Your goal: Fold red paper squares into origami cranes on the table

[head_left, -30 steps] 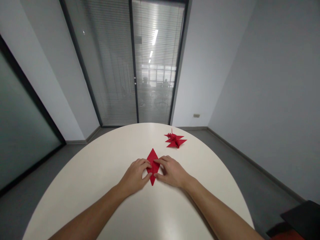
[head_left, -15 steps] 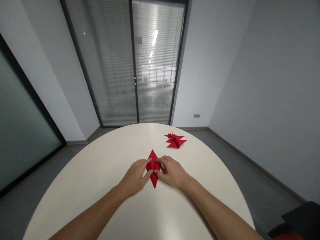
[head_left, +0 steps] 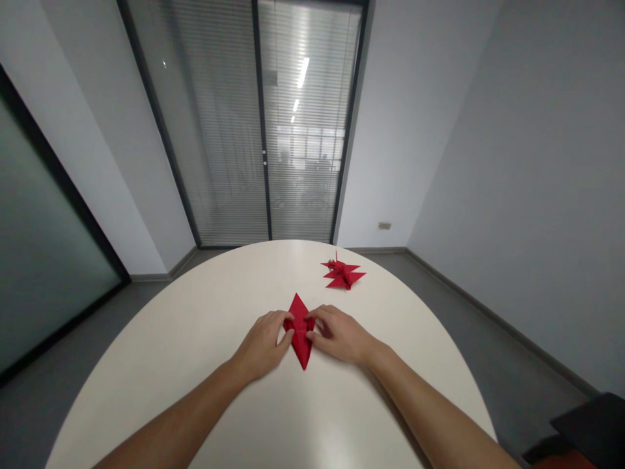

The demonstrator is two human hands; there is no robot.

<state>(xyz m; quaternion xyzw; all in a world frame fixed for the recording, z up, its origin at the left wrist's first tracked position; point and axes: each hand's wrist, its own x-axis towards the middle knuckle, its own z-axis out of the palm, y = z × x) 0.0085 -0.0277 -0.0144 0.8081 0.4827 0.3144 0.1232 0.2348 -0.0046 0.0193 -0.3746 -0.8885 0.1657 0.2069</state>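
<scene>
A red folded paper (head_left: 300, 333), shaped like a long diamond, lies on the white round table (head_left: 234, 286) with one point away from me and one toward me. A faint crease crosses its middle. My left hand (head_left: 266, 342) grips its left edge, thumb and fingers curled against the side. On the right edge, my right hand (head_left: 339, 333) has its fingertips and thumb in the same kind of hold. The fingertips partly cover both side edges of the paper.
Beyond my right hand, several red folded paper cranes (head_left: 343, 273) lie in a small overlapping pile near the table's far edge. A dark object (head_left: 590, 423) stands at the lower right. Glass panels with blinds (head_left: 307, 163) rise behind the table.
Both hands have moved slightly outward from the paper's middle to its side edges. The side flaps have spread, and more of the flat centre shows. The pile has stayed put.
</scene>
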